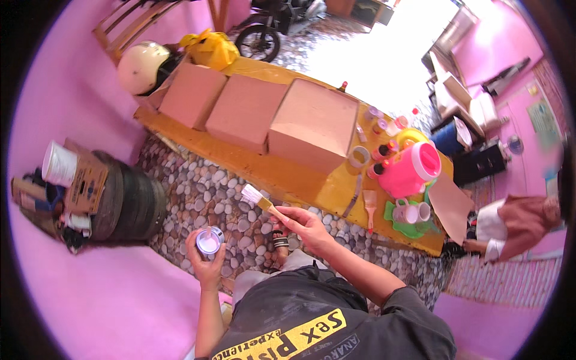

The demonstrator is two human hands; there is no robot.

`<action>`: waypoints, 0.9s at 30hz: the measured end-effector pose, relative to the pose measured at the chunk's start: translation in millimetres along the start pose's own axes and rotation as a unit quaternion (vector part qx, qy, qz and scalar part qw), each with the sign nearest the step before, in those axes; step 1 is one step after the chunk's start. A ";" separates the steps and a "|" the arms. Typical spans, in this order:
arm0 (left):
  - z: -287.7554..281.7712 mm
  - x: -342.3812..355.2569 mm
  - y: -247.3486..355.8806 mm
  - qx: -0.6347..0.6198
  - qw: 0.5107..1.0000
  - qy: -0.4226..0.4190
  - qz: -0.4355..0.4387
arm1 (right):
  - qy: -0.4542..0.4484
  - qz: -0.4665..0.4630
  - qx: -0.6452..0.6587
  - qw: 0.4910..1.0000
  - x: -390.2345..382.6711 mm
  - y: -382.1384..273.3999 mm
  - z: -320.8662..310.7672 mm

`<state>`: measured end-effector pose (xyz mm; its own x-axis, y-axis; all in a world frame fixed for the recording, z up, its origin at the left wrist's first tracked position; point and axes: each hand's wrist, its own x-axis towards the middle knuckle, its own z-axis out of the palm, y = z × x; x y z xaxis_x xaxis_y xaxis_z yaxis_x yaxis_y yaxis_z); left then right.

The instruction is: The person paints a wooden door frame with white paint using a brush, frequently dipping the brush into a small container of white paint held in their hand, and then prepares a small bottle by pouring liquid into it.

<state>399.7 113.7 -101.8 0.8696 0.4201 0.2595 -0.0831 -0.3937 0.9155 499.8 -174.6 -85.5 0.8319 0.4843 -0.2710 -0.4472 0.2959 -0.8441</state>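
Observation:
My left hand [207,261] grips a small open can [213,246] of pale paint, with a thin light stick standing in it. My right hand [303,231] holds a paintbrush by its wooden handle, its white bristles [252,194] raised up and to the left of the hand, apart from the can. Beyond both hands, three closed cardboard boxes [312,117] stand in a row on the yellow table [321,189]. A second brush [369,210] lies on the table to the right of my right hand.
Cups on a green tray [399,228], a pink jug [402,174] and bottles crowd the table's right end. A helmet [141,63] and yellow bag [213,48] sit at its left. Tires [135,198] stand left; a motorbike [264,33] is behind; another person [516,228] is at right.

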 end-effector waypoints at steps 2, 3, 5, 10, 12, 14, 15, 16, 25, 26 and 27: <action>21.0 15.9 -5.4 -0.007 0.999 -0.040 0.011 | 0.055 -0.011 0.005 0.998 -14.2 -4.4 -12.4; 31.4 23.8 -9.3 -0.008 0.998 -0.066 0.020 | 0.069 -0.017 0.009 0.997 -20.9 -1.8 -20.0; 50.5 37.6 -19.5 -0.016 0.993 -0.103 0.055 | 0.129 -0.047 -0.040 0.990 -36.0 5.7 -34.3; 97.1 59.0 -26.8 -0.022 0.980 -0.182 0.076 | 0.299 -0.077 -0.036 0.950 -76.2 26.9 -53.0; 113.0 64.8 -30.8 -0.022 0.974 -0.201 0.102 | 0.351 -0.080 -0.048 0.932 -92.5 38.8 -56.5; 129.8 67.1 -43.8 -0.036 0.970 -0.218 0.101 | 0.398 -0.084 -0.065 0.911 -109.6 48.2 -57.9; 139.5 68.6 -52.0 -0.047 0.967 -0.229 0.101 | 0.425 -0.086 -0.086 0.897 -116.8 51.7 -59.0; 147.7 69.6 -53.1 -0.042 0.964 -0.237 0.111 | 0.453 -0.085 -0.106 0.881 -123.6 55.5 -59.8; 201.0 71.0 -61.8 0.000 0.956 -0.274 0.105 | 0.509 -0.099 -0.162 0.840 -141.1 83.7 -102.3; 206.9 71.1 -63.3 0.007 0.955 -0.281 0.097 | 0.528 -0.091 -0.172 0.827 -140.5 85.5 -109.0; 212.9 71.3 -64.5 0.014 0.954 -0.287 0.088 | 0.546 -0.084 -0.183 0.814 -141.5 87.2 -115.3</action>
<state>570.8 -5.0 -207.8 0.9672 -0.1679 0.1908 -0.2468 -0.4419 0.8624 381.0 -312.3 -174.1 0.7566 -0.6159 -0.2196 -0.3363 -0.0785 -0.9385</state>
